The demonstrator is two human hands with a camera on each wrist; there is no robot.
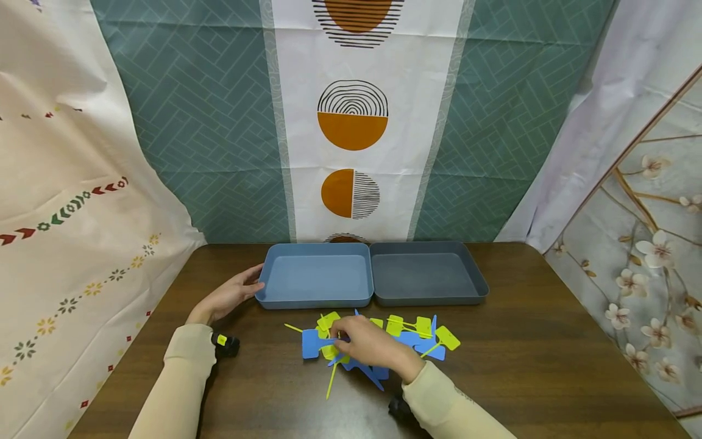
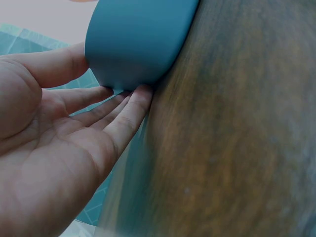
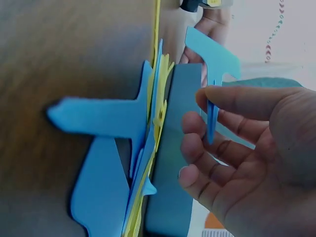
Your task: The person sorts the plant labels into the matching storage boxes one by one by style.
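While the right hand (image 1: 368,342) pinches a blue tag (image 3: 215,61) by its narrow stem between thumb and forefinger, its other fingers curl loosely beside it. Under and around that hand lies a loose heap of blue and yellow tags (image 1: 408,337). The left hand (image 1: 230,299) is fairly wide, its fingers nearly straight, their tips and the thumb touching the side of the blue tray (image 1: 315,277). A dark gray tray (image 1: 425,274) sits beyond the right hand, against the blue one. Below both hands is a brown wooden table (image 1: 526,341); past them hangs a green-and-white patterned cloth (image 1: 219,122), with a flowered cloth (image 1: 631,317) off to the right hand's side.
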